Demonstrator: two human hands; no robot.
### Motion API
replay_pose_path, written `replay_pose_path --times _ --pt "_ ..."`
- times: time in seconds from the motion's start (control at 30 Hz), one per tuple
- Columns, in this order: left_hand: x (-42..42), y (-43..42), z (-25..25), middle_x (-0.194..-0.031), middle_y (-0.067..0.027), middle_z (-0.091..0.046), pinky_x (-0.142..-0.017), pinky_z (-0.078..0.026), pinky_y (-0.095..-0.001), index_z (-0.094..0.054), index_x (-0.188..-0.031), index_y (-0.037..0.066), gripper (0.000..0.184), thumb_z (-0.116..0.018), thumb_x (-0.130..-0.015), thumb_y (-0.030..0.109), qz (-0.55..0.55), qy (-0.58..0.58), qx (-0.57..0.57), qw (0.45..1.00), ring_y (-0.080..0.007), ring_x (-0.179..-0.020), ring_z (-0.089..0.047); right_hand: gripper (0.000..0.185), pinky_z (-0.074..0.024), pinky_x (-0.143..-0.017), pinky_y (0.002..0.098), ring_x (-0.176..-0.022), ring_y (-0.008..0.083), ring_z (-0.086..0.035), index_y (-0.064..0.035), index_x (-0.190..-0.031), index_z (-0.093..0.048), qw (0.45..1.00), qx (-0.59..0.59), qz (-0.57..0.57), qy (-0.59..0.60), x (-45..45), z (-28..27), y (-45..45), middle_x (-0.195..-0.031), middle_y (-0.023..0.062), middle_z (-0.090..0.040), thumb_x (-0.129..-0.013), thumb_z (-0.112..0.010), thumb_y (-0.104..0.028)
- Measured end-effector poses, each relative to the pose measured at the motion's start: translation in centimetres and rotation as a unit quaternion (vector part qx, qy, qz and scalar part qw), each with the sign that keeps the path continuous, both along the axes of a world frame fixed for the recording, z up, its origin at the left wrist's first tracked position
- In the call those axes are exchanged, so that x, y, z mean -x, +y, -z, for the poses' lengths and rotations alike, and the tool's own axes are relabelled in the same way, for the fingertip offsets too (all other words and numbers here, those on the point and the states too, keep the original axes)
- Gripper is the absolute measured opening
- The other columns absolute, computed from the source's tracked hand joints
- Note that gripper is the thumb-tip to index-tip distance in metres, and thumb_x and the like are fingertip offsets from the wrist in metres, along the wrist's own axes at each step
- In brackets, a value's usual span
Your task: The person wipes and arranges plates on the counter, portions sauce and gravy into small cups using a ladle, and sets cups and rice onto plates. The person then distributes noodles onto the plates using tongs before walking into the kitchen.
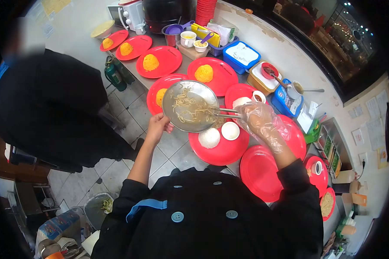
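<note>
My left hand point(159, 125) grips the edge of a round metal bowl point(170, 94), which is tilted over the plates. Noodle-like strands point(186, 114) lie in the bowl. In a clear plastic glove, my right hand point(257, 118) closes around metal tongs point(227, 113), whose tips are at the bowl's right rim among some strands. Below the bowl is a red plate point(222, 151) bearing a white rice mound point(209, 138) and a small white cup point(230, 131). Just beyond my right hand, another red plate point(233, 91) holds white rice and a cup of dark sauce point(258, 96).
Red plates with yellow rice mounds point(151, 62) line the counter at the back left. Blue tubs point(242, 54) stand along the wall. A person in dark clothing point(52, 108) is at the left. A bare red plate point(261, 172) lies in front, and a bin point(97, 209) stands low left.
</note>
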State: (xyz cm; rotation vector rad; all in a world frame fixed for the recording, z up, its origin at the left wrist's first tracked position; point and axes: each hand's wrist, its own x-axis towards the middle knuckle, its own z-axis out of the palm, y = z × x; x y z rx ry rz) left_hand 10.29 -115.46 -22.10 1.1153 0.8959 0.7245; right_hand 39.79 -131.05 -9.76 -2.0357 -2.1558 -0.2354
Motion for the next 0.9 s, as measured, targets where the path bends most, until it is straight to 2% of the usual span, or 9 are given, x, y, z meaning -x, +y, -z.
replay_pose_path --times 0.07,0.37,0.43,0.47,0.53,0.67,0.73,0.87,0.9 --pt "0.1 0.0 0.0 -0.063 -0.0090 -0.059 -0.044 -0.047 -0.0250 -0.056 -0.078 0.000 0.010 -0.049 -0.082 0.007 0.002 0.000 0.001 1.000 -0.0134 -0.047 -0.055 0.026 -0.0508 -0.070 0.0359 -0.079 0.0252 -0.063 -0.0135 -0.089 -0.068 1.000 -0.026 -0.012 0.003 0.0 0.0 -0.3 -0.083 0.0069 -0.066 -0.066 -0.071 -0.026" --pt "1.0 0.0 -0.6 -0.062 -0.0095 -0.059 -0.042 -0.046 -0.0244 -0.055 -0.077 -0.001 0.010 -0.050 -0.080 0.007 -0.027 0.051 -0.023 0.998 -0.0133 -0.046 -0.055 0.033 -0.0506 -0.072 0.0360 -0.081 0.0249 -0.064 -0.0126 -0.098 -0.067 0.985 0.126 0.114 -0.024 -0.5 -1.5 -1.7 -0.088 0.0084 -0.065 -0.068 -0.069 -0.026" --pt "1.4 0.1 -0.7 -0.062 -0.0087 -0.060 -0.042 -0.046 -0.0245 -0.056 -0.078 0.000 0.011 -0.050 -0.081 0.008 -0.033 0.051 -0.030 0.998 -0.0132 -0.046 -0.055 0.014 -0.0504 -0.059 0.0394 -0.069 0.0251 -0.063 -0.0108 -0.075 -0.064 0.996 0.048 0.073 -0.030 -0.9 -0.8 -1.7 -0.073 0.0070 -0.062 -0.067 -0.064 -0.022" --pt "1.5 0.1 -0.9 -0.062 -0.0087 -0.060 -0.042 -0.046 -0.0245 -0.056 -0.078 0.000 0.011 -0.050 -0.081 0.008 -0.032 0.051 -0.032 0.998 -0.0132 -0.046 -0.055 0.014 -0.0504 -0.059 0.0394 -0.069 0.0251 -0.063 -0.0108 -0.075 -0.064 0.996 0.047 0.074 -0.030 -0.9 -1.0 -1.5 -0.073 0.0070 -0.062 -0.067 -0.064 -0.022" --pt "1.8 0.0 -1.4 -0.062 -0.0088 -0.059 -0.042 -0.046 -0.0242 -0.055 -0.078 -0.001 0.011 -0.050 -0.081 0.009 -0.032 0.048 -0.040 0.998 -0.0129 -0.046 -0.054 0.030 -0.0505 -0.072 0.0378 -0.081 0.0272 -0.063 -0.0110 -0.094 -0.067 0.977 0.154 0.145 -0.013 -0.9 -1.5 -0.8 -0.087 0.0092 -0.065 -0.069 -0.067 -0.027" --pt "1.9 -0.2 -2.3 -0.062 -0.0086 -0.059 -0.042 -0.045 -0.0238 -0.055 -0.077 -0.001 0.012 -0.049 -0.081 0.009 -0.034 0.044 -0.048 0.997 -0.0126 -0.046 -0.054 0.024 -0.0506 -0.069 0.0378 -0.078 0.0274 -0.063 -0.0098 -0.085 -0.066 0.984 0.140 0.094 -0.054 -0.9 0.8 0.2 -0.084 0.0092 -0.065 -0.068 -0.066 -0.026" --pt "1.9 0.0 -2.4 -0.062 -0.0086 -0.059 -0.042 -0.044 -0.0235 -0.055 -0.077 -0.001 0.012 -0.050 -0.081 0.009 -0.036 0.029 -0.048 0.998 -0.0122 -0.046 -0.053 0.018 -0.0507 -0.064 0.0371 -0.072 0.0266 -0.063 -0.0095 -0.078 -0.064 0.984 0.135 0.070 -0.097 -1.1 1.7 0.3 -0.076 0.0083 -0.063 -0.067 -0.065 -0.024" --pt "2.3 0.0 -2.2 -0.062 -0.0086 -0.059 -0.042 -0.044 -0.0234 -0.055 -0.076 0.000 0.012 -0.050 -0.081 0.009 -0.040 0.028 -0.050 0.998 -0.0122 -0.045 -0.053 0.016 -0.0507 -0.060 0.0359 -0.067 0.0256 -0.063 -0.0095 -0.078 -0.064 0.986 0.112 0.087 -0.092 -1.5 1.0 0.5 -0.072 0.0079 -0.062 -0.067 -0.064 -0.021" --pt "2.3 0.1 -2.2 -0.062 -0.0088 -0.060 -0.042 -0.045 -0.0235 -0.056 -0.078 -0.001 0.012 -0.049 -0.081 0.008 -0.041 0.030 -0.046 0.998 -0.0123 -0.046 -0.054 0.012 -0.0487 -0.054 0.0401 -0.063 0.0273 -0.062 -0.0075 -0.074 -0.063 0.994 0.048 0.053 -0.083 -2.4 2.6 0.9 -0.068 0.0103 -0.061 -0.068 -0.061 -0.018"
